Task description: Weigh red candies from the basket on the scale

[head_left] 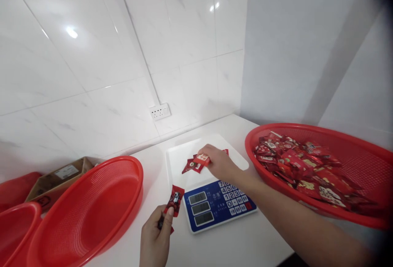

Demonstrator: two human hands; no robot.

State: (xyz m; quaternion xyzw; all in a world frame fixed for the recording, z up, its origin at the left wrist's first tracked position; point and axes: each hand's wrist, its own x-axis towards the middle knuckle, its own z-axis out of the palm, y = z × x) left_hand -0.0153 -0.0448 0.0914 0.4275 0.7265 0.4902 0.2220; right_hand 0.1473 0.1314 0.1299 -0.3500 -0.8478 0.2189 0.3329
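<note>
My left hand pinches a small red packet with dark and white print, held in front of the scale's display. A bit of another wrapper shows below its fingers. Over the white pan of a blue digital scale, my right hand grips a red and cream packet. More red packets lie on the pan beneath that hand, partly covered by it. The scale's three display windows face me, but their digits are too faint to read.
To the right, a large red basket holds many red packets. An oval red basket stands at the left, beside another red basket and a cardboard box. A white socket is on the tiled wall.
</note>
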